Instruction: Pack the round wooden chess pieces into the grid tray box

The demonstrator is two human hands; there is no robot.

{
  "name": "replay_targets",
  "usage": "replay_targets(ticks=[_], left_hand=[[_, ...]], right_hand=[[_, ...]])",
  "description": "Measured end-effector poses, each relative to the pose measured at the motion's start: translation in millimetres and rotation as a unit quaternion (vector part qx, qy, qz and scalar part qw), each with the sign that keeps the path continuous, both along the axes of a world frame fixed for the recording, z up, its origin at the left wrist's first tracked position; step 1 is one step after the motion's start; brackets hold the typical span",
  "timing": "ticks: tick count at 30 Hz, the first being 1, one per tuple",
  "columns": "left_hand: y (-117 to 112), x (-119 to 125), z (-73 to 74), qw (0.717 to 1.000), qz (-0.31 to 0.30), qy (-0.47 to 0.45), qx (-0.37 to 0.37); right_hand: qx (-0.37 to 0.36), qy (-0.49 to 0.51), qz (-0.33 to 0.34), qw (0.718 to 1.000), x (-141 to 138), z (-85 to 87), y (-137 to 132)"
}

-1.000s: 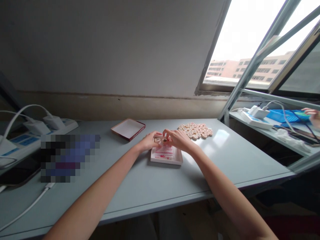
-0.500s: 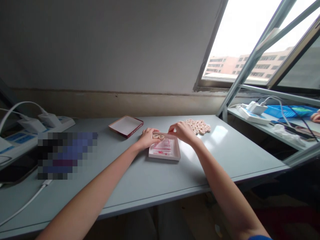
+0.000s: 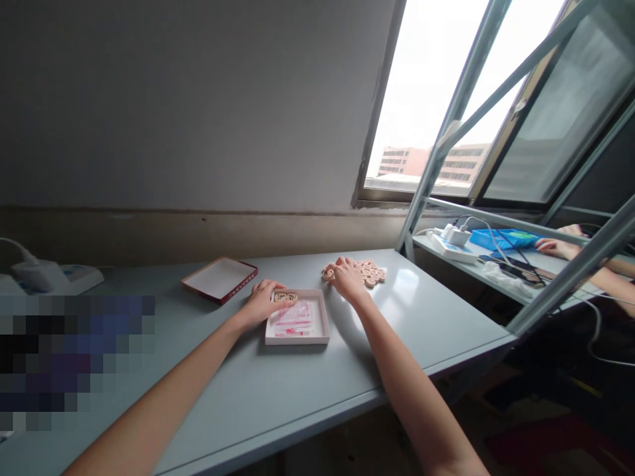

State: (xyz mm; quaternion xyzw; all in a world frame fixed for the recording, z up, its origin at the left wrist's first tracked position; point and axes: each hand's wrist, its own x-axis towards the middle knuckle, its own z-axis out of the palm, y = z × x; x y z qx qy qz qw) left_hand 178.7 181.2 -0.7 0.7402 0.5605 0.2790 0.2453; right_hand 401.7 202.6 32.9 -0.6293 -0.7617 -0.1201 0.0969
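A shallow white box point(image 3: 323, 318) lies on the desk, a plastic sheet with pink-red print point(image 3: 294, 320) inside. Two round wooden Chinese chess pieces point(image 3: 286, 297) sit side by side at its far left, characters showing. My left hand point(image 3: 265, 301) is closed around the box's far left corner, thumb against these pieces. To the right and farther back, my right hand point(image 3: 346, 276) reaches over the left part of a heap of chess pieces point(image 3: 371, 273). Its fingers are curled around a piece point(image 3: 328, 272) at the heap's left edge; the hand partly hides the heap.
A red-edged box lid point(image 3: 218, 279) lies open side up behind my left hand. Power strips with chargers stand at the left point(image 3: 82, 279) and on the neighbouring desk point(image 3: 454, 246). A metal post point(image 3: 436, 162) rises between the desks. Another person's hand point(image 3: 558, 248) is near a blue tray point(image 3: 496, 239).
My right hand has moved from the box's far edge to the chess piece heap. The left hand stays at the box. The view has swung to the right.
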Motion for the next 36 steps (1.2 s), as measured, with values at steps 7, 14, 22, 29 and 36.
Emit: replay_targets(ticks=[7, 14, 22, 29, 36], left_hand=[[-5.7, 4.1, 6.9, 0.998, 0.026, 0.055, 0.007], [-10.7, 5.4, 11.4, 0.998, 0.021, 0.064, 0.009], [-9.5, 5.8, 9.4, 0.998, 0.022, 0.061, 0.017], [-11.7, 3.9, 13.5, 0.999, -0.017, 0.05, 0.002], [-2.3, -7.4, 8.2, 0.997, -0.005, -0.074, 0.015]], right_hand=[[-0.014, 0.06, 0.008, 0.998, 0.8, 1.7, 0.8], [-0.07, 0.201, 0.203, 0.956, -4.9, 22.4, -12.6], [-0.094, 0.078, 0.279, 0.952, -34.0, 15.8, -24.4], [-0.103, 0.047, 0.244, 0.963, -37.5, 14.2, -23.7], [-0.048, 0.138, 0.195, 0.97, -11.2, 16.0, 5.6]])
